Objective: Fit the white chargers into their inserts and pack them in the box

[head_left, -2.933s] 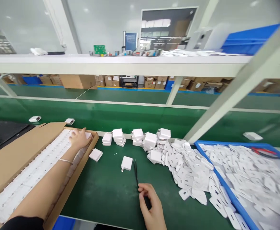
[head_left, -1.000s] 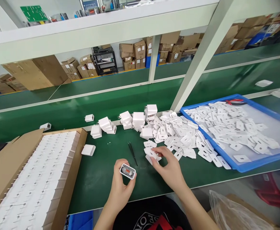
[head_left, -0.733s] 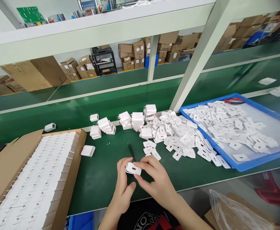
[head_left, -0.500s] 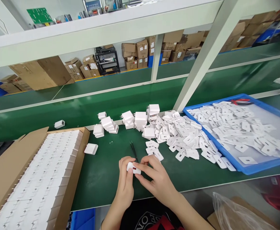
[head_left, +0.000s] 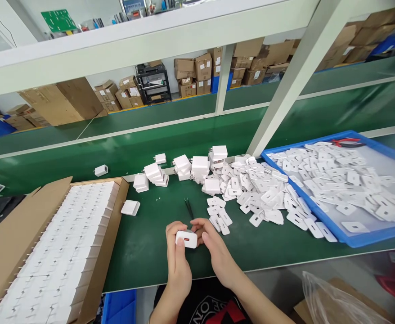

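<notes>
Between the thumb and fingers of my left hand (head_left: 178,261) is a white USB wall charger (head_left: 191,242), its end face with a red port turned towards me. My right hand (head_left: 214,252) is closed at the charger's right end, with curled fingers touching its far side; the fingertips are partly hidden. Just beyond my hands, black tweezers (head_left: 188,208) lie on the green bench (head_left: 150,256). Stacked white chargers (head_left: 200,166) stand at the back of the bench. To their right spreads a heap of flat white face plates (head_left: 258,189) with small slots.
A cardboard box (head_left: 98,252) packed with rows of chargers stands at the left. On the right lies a blue-rimmed tray (head_left: 352,240) holding more plates and red-handled pliers (head_left: 347,142). One loose charger (head_left: 130,208) lies near the box. A slanted post (head_left: 285,85) rises behind.
The charger is turned so its port face shows more fully towards me. My right fingers have moved from its front face to its right and far side. Small chargers on the green belt have shifted right.
</notes>
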The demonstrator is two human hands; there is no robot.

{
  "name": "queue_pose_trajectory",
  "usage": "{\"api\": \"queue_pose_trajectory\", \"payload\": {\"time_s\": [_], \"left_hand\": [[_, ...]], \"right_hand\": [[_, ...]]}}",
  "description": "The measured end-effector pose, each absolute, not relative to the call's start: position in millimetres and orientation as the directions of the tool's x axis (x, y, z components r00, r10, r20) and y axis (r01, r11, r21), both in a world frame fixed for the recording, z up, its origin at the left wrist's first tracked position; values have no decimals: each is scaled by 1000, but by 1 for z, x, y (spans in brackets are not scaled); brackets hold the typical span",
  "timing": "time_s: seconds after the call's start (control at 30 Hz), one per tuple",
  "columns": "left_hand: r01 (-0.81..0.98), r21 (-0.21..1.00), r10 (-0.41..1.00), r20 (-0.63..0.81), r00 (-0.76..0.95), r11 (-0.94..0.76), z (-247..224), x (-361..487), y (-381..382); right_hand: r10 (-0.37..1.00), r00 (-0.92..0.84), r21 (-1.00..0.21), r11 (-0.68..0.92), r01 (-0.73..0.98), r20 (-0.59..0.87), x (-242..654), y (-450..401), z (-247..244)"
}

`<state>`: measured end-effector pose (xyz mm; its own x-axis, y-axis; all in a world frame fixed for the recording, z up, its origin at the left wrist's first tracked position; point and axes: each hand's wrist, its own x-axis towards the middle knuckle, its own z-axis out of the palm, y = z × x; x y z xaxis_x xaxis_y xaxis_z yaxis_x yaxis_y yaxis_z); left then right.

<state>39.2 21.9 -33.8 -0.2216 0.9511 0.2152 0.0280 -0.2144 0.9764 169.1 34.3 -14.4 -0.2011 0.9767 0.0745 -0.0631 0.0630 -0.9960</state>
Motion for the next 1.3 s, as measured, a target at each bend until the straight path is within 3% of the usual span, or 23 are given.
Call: {"api": "queue_pose_trajectory", "payload": {"time_s": [0.1,0.53,0.87,1.07,1.3], "left_hand": [[3,980,963,197,-182,-200,-30,43,18],[85,971,954,235,-185,-222,-30,44,11],[49,973,952,233,-199,-228,-29,43,11],[12,969,937,243,-251,-248,-27,42,15],[-73,971,953,207,-221,-228,-27,42,16]], "right_hand": [[960,-274,-998,39,-41,49,166,33,-3],[971,-234,-998,61,14,56,161,27,3],[953,-266,-986,161,49,142,165,26,1],[893,-167,-872,446,200,419,166,27,-10],[815,-112,-780,577,243,568,167,28,-8]]}}
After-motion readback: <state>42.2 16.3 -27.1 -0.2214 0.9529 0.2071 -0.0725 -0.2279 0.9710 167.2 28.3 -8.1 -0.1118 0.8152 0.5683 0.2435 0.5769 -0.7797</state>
